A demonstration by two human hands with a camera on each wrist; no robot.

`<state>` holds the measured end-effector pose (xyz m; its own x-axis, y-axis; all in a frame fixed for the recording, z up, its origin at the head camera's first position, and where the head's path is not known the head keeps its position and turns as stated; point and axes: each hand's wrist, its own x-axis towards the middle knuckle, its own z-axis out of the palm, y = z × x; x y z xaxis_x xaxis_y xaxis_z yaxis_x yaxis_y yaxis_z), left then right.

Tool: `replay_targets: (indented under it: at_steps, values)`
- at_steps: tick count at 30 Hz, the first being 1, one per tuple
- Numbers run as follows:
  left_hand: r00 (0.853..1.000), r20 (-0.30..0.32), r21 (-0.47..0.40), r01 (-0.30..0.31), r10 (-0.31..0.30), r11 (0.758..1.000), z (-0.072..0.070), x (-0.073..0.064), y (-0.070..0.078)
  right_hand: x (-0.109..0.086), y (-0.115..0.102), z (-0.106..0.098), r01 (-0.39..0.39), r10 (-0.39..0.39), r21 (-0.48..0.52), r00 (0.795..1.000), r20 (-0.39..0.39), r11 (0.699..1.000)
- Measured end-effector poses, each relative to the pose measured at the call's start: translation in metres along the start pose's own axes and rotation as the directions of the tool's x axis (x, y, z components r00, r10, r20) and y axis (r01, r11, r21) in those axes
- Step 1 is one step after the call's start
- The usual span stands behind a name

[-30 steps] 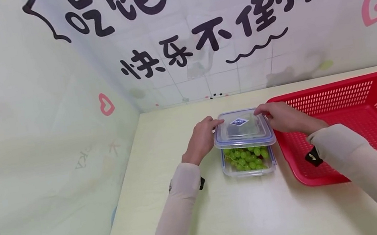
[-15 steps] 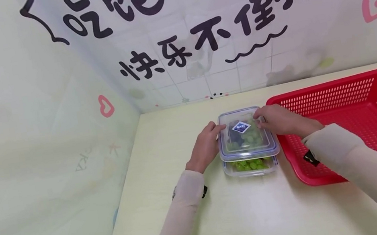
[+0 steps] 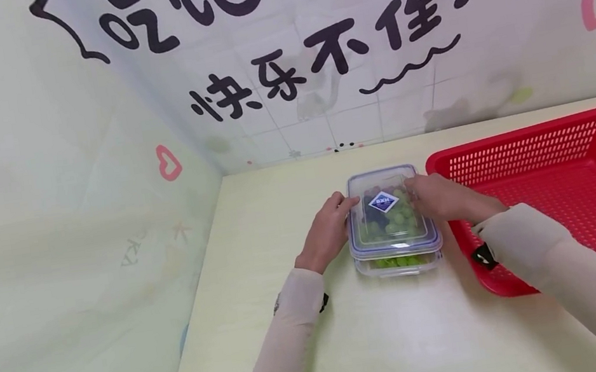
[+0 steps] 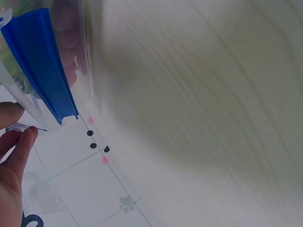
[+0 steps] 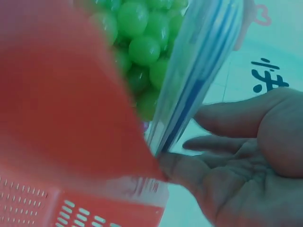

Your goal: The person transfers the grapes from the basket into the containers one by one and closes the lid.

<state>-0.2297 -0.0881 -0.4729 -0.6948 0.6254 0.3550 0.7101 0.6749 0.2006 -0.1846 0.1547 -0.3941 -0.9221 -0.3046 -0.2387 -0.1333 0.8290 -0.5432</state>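
Observation:
A clear plastic food box (image 3: 400,271) with grapes stands on the table, left of the red basket. Its clear lid (image 3: 393,223), blue-edged with a diamond label (image 3: 383,201), lies over the box; a gap with green grapes (image 3: 402,261) shows at the front. My left hand (image 3: 326,230) pinches the lid's left edge between thumb and fingers. My right hand (image 3: 441,195) grips the right edge. Reddish grapes (image 4: 66,23) and a blue side flap (image 4: 40,61) show in the left wrist view. In the right wrist view, green grapes (image 5: 144,49) press near the wall.
A large red plastic basket (image 3: 543,201) with slotted walls stands close on the right, under my right forearm. Behind the pale table (image 3: 256,218) hangs a printed wall sheet (image 3: 290,135), with another side sheet (image 3: 81,244) along the left.
The lid has slid toward me and tipped flatter, covering most of the grapes that showed at the front. Both hands have stayed on its sides, the right shifting slightly along the edge.

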Motion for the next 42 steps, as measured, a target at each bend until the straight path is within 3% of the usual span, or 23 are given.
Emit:
replay_targets:
  at_steps: [12, 15, 17, 19, 20, 24, 26, 30, 33, 36, 38, 42]
  values:
    - [0.999, 0.019, -0.015, -0.041, 0.042, 0.999, 0.000, -0.003, -0.004, -0.006, -0.005, 0.011, -0.104, 0.106, 0.046, 0.994, -0.028, 0.993]
    - [0.999, 0.045, -0.041, -0.004, 0.006, 0.999, -0.003, -0.003, -0.005, -0.007, -0.007, 0.014, -0.114, 0.116, 0.052, 0.992, -0.056, 0.992]
    - [0.997, 0.063, -0.093, 0.052, -0.047, 0.994, -0.004, -0.002, -0.005, -0.007, -0.009, 0.016, -0.116, 0.119, 0.051, 0.990, -0.077, 0.992]
    - [0.989, 0.066, -0.183, 0.143, -0.133, 0.973, -0.005, 0.000, -0.004, -0.007, -0.010, 0.018, -0.124, 0.130, 0.064, 0.987, -0.096, 0.990]
    - [0.981, 0.064, -0.243, 0.194, -0.184, 0.950, -0.006, 0.002, -0.002, -0.007, -0.010, 0.020, -0.129, 0.136, 0.071, 0.985, -0.105, 0.989]
    - [0.929, 0.030, -0.437, 0.343, -0.368, 0.831, -0.001, 0.012, 0.008, -0.010, -0.009, 0.030, -0.150, 0.170, 0.158, 0.978, -0.119, 0.976]
    - [0.906, 0.016, -0.467, 0.382, -0.424, 0.798, 0.003, 0.017, 0.014, -0.011, -0.008, 0.037, -0.160, 0.189, 0.203, 0.973, -0.132, 0.966]
    - [0.869, 0.018, -0.441, 0.451, -0.495, 0.776, 0.008, 0.022, 0.025, -0.012, -0.007, 0.048, -0.181, 0.233, 0.257, 0.954, -0.188, 0.949]
    - [0.843, 0.054, -0.428, 0.504, -0.535, 0.750, 0.011, 0.022, 0.027, -0.010, -0.007, 0.056, -0.192, 0.260, 0.275, 0.935, -0.240, 0.942]
    - [0.826, 0.107, -0.419, 0.542, -0.553, 0.729, 0.014, 0.021, 0.026, -0.008, -0.006, 0.063, -0.195, 0.275, 0.285, 0.920, -0.277, 0.939]
    - [0.827, 0.140, -0.419, 0.548, -0.545, 0.724, 0.016, 0.021, 0.024, -0.007, -0.005, 0.068, -0.185, 0.270, 0.279, 0.912, -0.307, 0.942]
    - [0.844, 0.182, -0.436, 0.529, -0.505, 0.728, 0.019, 0.020, 0.021, -0.006, -0.002, 0.073, -0.151, 0.242, 0.261, 0.900, -0.363, 0.953]
